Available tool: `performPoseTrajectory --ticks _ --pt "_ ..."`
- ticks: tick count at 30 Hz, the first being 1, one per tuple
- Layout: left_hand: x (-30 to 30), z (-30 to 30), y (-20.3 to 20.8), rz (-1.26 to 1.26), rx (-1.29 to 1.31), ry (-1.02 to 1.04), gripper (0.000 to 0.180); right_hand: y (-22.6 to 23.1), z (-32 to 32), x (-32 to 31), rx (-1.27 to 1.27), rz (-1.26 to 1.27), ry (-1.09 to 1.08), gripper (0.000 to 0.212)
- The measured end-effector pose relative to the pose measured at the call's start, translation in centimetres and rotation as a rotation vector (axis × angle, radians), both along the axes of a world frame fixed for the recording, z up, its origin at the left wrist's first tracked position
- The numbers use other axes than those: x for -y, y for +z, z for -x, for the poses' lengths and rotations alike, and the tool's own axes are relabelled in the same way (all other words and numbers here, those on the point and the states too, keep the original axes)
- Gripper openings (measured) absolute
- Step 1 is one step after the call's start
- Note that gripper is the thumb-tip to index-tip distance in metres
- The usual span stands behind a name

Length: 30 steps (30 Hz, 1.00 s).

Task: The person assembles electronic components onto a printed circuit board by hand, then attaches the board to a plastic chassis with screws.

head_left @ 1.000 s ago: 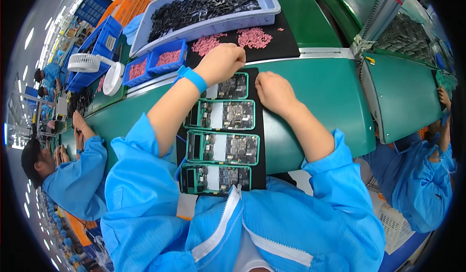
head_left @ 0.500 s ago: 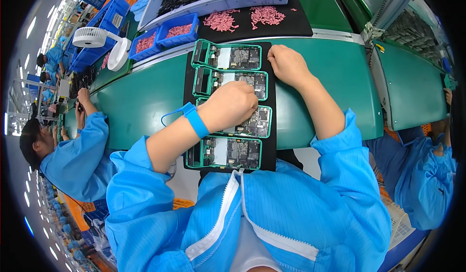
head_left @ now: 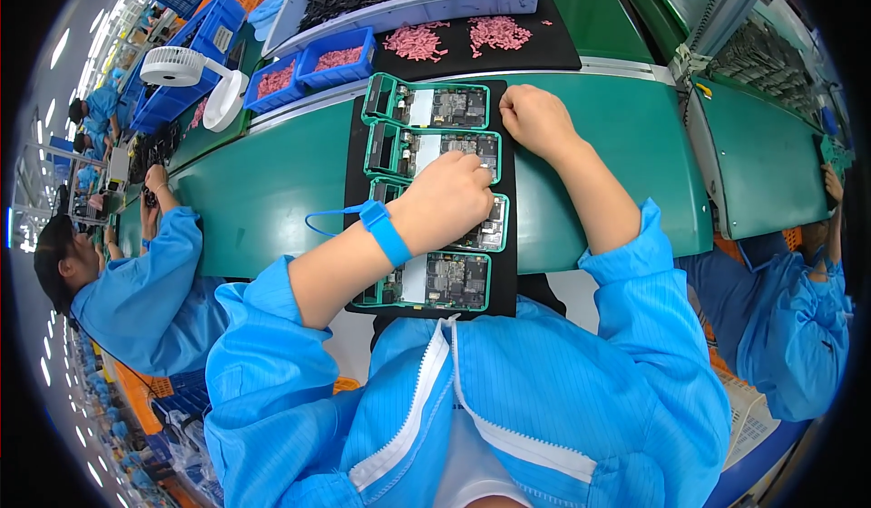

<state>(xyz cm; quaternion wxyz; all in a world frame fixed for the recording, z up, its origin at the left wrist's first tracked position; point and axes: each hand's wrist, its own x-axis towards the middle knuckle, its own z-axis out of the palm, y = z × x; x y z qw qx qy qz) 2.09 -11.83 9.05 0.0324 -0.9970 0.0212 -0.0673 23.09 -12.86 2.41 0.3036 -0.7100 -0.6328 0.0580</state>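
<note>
My left hand [head_left: 445,201] is palm down over the third board [head_left: 494,227] from the far end of the mat [head_left: 504,281], its fingers bent under and its knuckles reaching the second board [head_left: 481,150]; my fingertips are hidden, so I cannot tell whether they are apart or clamped on something. My left wrist, in a blue band [head_left: 388,236], is above the mat, the forearm slanting in from its near left side. My right hand [head_left: 537,120] is curled into a loose fist, fingers together, on the bench [head_left: 617,172] just right of the mat's far end, whatever is inside hidden; that forearm slants in from the mat's near right. The boards, four in green frames, lie in a column along the mat. Beyond the mat are pink pieces [head_left: 499,34] in two heaps, with blue bins [head_left: 336,57] to its far left.
</note>
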Motion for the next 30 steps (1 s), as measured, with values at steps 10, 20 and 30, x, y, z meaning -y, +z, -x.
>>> performPoseTrajectory --ticks 10,20,30 --pt "-0.7 2.4 -0.4 0.089 0.028 -0.033 0.015 3.1 1.7 3.4 -0.418 -0.024 0.017 0.011" --pt "-3.3 5.9 2.0 0.327 0.306 0.188 0.015 3.3 9.3 12.3 -0.315 0.015 0.360 0.005" --pt "-0.8 10.4 5.6 0.407 0.491 0.220 0.014 3.2 11.9 13.0 0.050 -0.058 0.393 0.010"
